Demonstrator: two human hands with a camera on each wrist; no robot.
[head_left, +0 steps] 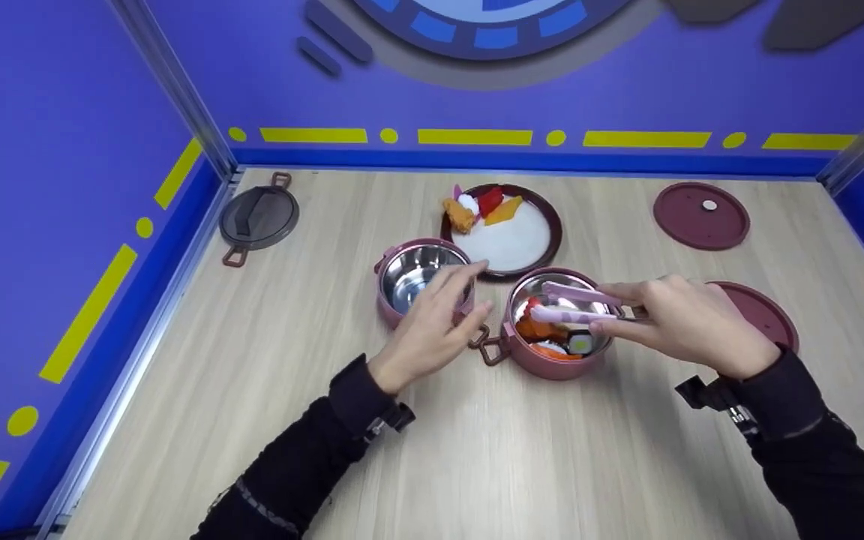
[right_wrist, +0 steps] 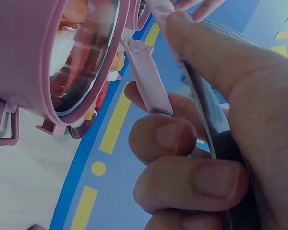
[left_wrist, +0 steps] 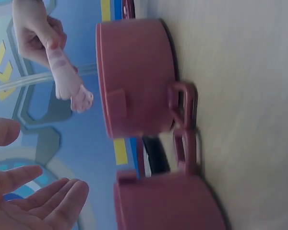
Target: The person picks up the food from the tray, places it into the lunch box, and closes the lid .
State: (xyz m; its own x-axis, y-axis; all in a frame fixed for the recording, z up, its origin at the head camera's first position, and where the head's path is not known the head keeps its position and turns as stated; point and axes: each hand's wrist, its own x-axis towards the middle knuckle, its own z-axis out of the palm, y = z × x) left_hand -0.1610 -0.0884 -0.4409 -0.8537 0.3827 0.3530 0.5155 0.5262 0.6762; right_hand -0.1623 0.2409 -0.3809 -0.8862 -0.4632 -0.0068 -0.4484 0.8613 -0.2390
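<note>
My right hand (head_left: 672,322) grips a pair of tongs with pink paw-shaped tips (right_wrist: 149,79). The two tips stand apart above the right pink pot (head_left: 556,369), with no food between them. Inside that pot lie a sushi roll (head_left: 580,343), a brown fried piece (head_left: 533,328) and an orange-and-white piece (head_left: 552,351). My left hand (head_left: 428,326) hovers over the near right rim of the left pink pot (head_left: 388,311), fingers extended and holding nothing. The left pot's shiny steel inside shows. The pots' brown loop handles (left_wrist: 187,103) meet between them.
Behind the pots is a brown-rimmed plate (head_left: 507,251) with several food pieces (head_left: 490,201) at its back left. Two maroon lids (head_left: 694,225) (head_left: 769,319) lie at the right. A grey lid with loop handles (head_left: 274,217) sits far left. Blue walls enclose the table.
</note>
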